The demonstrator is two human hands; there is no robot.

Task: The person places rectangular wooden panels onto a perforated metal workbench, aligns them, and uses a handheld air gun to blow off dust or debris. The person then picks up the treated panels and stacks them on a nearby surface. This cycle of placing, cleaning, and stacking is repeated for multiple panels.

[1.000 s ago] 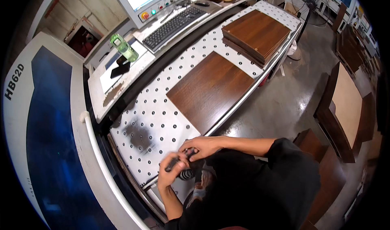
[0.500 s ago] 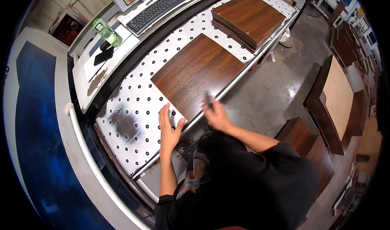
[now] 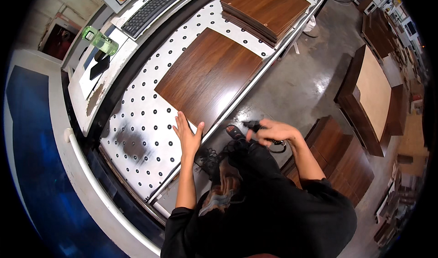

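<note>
A dark brown wood-grain panel lies flat on the white table studded with black round pads. My left hand is open at the panel's near left corner, fingers stretched and thumb apart, its fingertips at the edge. Off the table's right edge, over the floor, my right hand is closed round a black air blow gun. The gun's thin nozzle points left toward the table, and a dark hose loops below the hand. Part of its body is hidden by my fingers.
Farther along the table sits a stack of similar panels. A keyboard, green bottle and phone lie on the console ledge at left. More brown boards and a pale-topped stack stand on the right.
My right hand has swung right and away from the panel's edge, carrying the blow gun off the table. My left hand stays at the panel's corner while the whole view has shifted slightly.
</note>
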